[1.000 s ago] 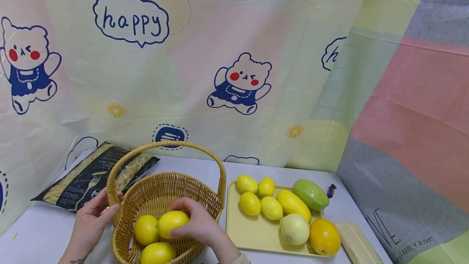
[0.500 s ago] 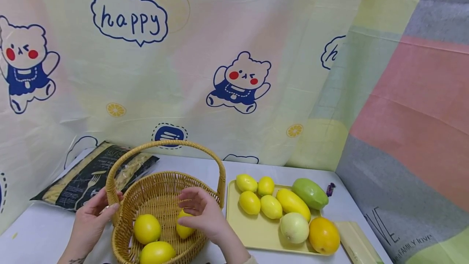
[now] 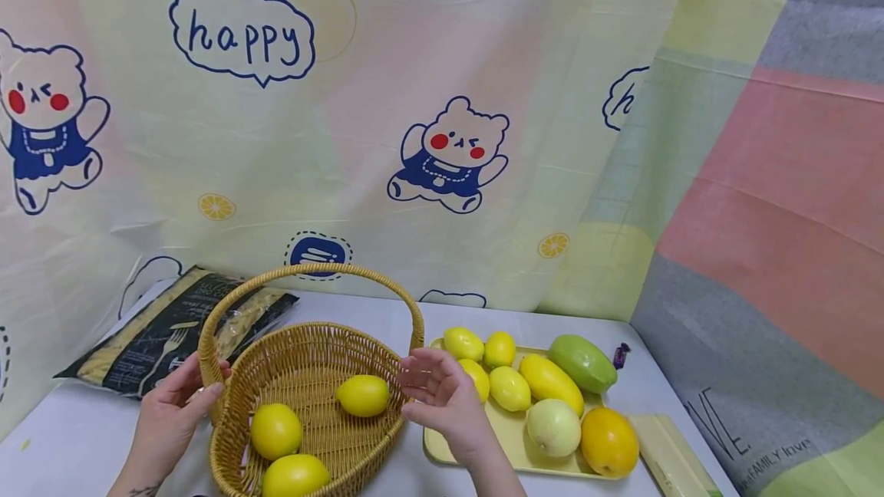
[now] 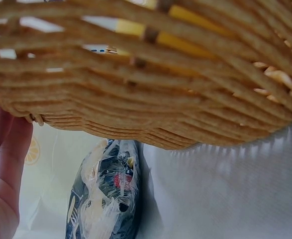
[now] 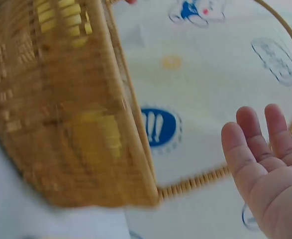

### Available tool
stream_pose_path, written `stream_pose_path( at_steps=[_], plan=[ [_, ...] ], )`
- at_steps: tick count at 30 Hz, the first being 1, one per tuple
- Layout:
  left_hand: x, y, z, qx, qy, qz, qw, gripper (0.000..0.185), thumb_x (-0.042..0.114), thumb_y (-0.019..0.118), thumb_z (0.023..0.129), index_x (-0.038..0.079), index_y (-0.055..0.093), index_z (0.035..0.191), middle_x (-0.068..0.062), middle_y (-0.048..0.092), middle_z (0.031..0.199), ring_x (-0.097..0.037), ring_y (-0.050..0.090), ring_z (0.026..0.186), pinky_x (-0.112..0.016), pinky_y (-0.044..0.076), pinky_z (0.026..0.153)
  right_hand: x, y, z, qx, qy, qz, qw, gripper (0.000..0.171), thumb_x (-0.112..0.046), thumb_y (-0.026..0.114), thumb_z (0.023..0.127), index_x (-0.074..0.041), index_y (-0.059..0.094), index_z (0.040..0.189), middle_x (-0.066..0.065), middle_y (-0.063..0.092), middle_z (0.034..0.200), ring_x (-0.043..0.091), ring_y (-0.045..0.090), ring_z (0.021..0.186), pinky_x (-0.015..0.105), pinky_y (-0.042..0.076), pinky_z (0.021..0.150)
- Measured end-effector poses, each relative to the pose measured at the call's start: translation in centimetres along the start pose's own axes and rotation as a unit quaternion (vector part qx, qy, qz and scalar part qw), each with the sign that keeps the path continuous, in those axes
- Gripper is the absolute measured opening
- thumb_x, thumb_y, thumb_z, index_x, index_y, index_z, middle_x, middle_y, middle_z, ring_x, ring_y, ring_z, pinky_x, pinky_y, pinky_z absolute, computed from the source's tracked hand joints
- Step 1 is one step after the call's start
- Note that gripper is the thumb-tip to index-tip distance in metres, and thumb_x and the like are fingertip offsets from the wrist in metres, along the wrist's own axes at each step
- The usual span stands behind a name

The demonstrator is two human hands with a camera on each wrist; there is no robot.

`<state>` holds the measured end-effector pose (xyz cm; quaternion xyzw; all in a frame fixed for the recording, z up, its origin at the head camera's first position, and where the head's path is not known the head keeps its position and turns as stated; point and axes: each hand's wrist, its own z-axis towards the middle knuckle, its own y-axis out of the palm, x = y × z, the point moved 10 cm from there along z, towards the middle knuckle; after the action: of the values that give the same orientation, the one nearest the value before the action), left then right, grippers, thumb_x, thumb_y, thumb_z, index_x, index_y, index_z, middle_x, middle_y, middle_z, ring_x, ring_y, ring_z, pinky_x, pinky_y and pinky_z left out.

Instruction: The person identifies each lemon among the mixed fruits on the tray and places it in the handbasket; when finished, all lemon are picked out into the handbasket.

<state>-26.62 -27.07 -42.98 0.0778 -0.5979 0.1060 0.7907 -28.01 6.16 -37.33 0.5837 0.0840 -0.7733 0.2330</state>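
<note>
A wicker basket (image 3: 304, 363) with a tall arched handle stands on the table, three lemons inside. One lemon (image 3: 364, 396) lies toward the right side, another lemon (image 3: 276, 431) at the left, and a third lemon (image 3: 297, 475) near the front. My left hand (image 3: 169, 409) grips the foot of the handle at the left rim, thumb in front. Just past the basket's right rim, my right hand (image 3: 449, 405) hovers with relaxed, spread fingers and holds nothing. In the right wrist view its fingers (image 5: 243, 149) appear beside the handle.
Right of the basket, a yellow tray (image 3: 504, 443) bears several lemons, a yellow mango (image 3: 550, 383), a green fruit (image 3: 583, 363), a pale round fruit (image 3: 553, 427) and an orange (image 3: 610, 442). A black food bag (image 3: 173, 336) lies behind left. A beige pack (image 3: 673, 451) sits far right.
My right hand released a lemon at the basket's right side, then moved up and right, out past the rim. My left hand stayed on the handle.
</note>
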Motion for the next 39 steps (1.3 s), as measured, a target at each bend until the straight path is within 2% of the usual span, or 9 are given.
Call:
stream_pose_path(
  at_steps=[5,9,14,17,21,23,30,33,39],
  plan=[
    [0.3,0.0,0.0,-0.002,-0.001,0.010,0.9999,0.059,0.013,0.062,0.089,0.009,0.036,0.142,0.025,0.062,0.098,0.010,0.058,0.091,-0.008,0.050,0.072,-0.6,-3.5,-0.9,0.043,-0.028,-0.014,0.999,0.055,0.010,0.067,0.072,-0.015,0.050,0.118,0.000,0.060,0.113,0.019,0.060,0.103,0.032,0.050,0.091],
    [-0.2,-0.2,0.3,-0.006,0.007,0.004,0.9999,0.059,0.010,0.062,0.088,0.007,0.037,0.142,0.023,0.063,0.099,0.008,0.058,0.091,-0.008,0.050,0.072,-0.1,-6.8,-1.2,0.116,-0.043,-0.031,0.992,0.057,0.015,0.065,0.070,-0.013,0.050,0.117,0.000,0.061,0.110,0.016,0.060,0.102,0.030,0.050,0.091],
    [-3.9,-1.4,1.7,-0.007,0.007,0.018,0.9998,0.059,0.014,0.063,0.088,0.016,0.038,0.142,0.021,0.063,0.104,0.006,0.059,0.095,-0.010,0.051,0.074,1.5,-10.1,-1.5,0.201,-0.030,-0.038,0.978,0.057,0.015,0.067,0.070,-0.006,0.048,0.120,0.000,0.061,0.108,0.014,0.058,0.103,0.029,0.048,0.093],
    [-5.1,-1.8,2.1,-0.009,0.014,0.009,0.9998,0.060,0.013,0.063,0.088,0.018,0.038,0.142,0.019,0.064,0.106,0.006,0.059,0.096,-0.010,0.051,0.073,2.5,-11.0,-1.6,0.227,-0.012,-0.039,0.973,0.057,0.015,0.067,0.071,-0.008,0.047,0.120,-0.001,0.060,0.108,0.014,0.057,0.104,0.030,0.047,0.095],
    [-3.4,-1.2,1.6,-0.014,0.013,-0.018,0.9997,0.061,0.009,0.062,0.088,0.011,0.035,0.143,0.019,0.064,0.103,0.006,0.059,0.094,-0.009,0.051,0.071,3.3,-11.8,-1.6,0.250,0.007,-0.050,0.967,0.056,0.015,0.065,0.073,-0.007,0.047,0.121,0.004,0.059,0.112,0.016,0.056,0.106,0.032,0.045,0.098],
    [-3.3,-1.2,1.5,-0.008,0.003,-0.006,0.9999,0.062,0.010,0.063,0.088,0.011,0.035,0.143,0.021,0.064,0.102,0.007,0.059,0.094,-0.009,0.051,0.072,3.7,-12.1,-1.5,0.260,0.018,-0.058,0.964,0.056,0.014,0.064,0.074,-0.005,0.046,0.123,0.008,0.058,0.116,0.017,0.056,0.108,0.033,0.043,0.100],
    [-7.3,-2.3,2.6,0.009,0.005,0.009,0.9999,0.060,0.016,0.065,0.087,0.020,0.040,0.142,0.014,0.064,0.109,0.003,0.060,0.098,-0.011,0.051,0.075,4.8,-13.2,-1.2,0.279,0.039,-0.083,0.956,0.058,0.012,0.065,0.075,0.001,0.043,0.127,0.020,0.051,0.127,0.027,0.050,0.118,0.040,0.036,0.107],
    [-6.1,-1.9,2.2,0.006,-0.004,0.011,0.9999,0.060,0.016,0.064,0.087,0.017,0.039,0.142,0.016,0.064,0.107,0.003,0.060,0.097,-0.011,0.051,0.075,5.2,-13.7,-1.1,0.283,0.041,-0.094,0.954,0.057,0.012,0.066,0.075,0.002,0.043,0.127,0.020,0.051,0.127,0.030,0.049,0.120,0.042,0.034,0.108],
    [-1.1,-0.4,0.4,-0.002,-0.003,0.009,1.0000,0.059,0.010,0.062,0.088,0.008,0.037,0.142,0.022,0.064,0.099,0.008,0.059,0.091,-0.008,0.050,0.073,5.8,-14.2,-0.9,0.283,0.046,-0.092,0.954,0.059,0.012,0.067,0.074,0.005,0.042,0.127,0.025,0.048,0.129,0.032,0.047,0.122,0.041,0.032,0.109]
  ],
)
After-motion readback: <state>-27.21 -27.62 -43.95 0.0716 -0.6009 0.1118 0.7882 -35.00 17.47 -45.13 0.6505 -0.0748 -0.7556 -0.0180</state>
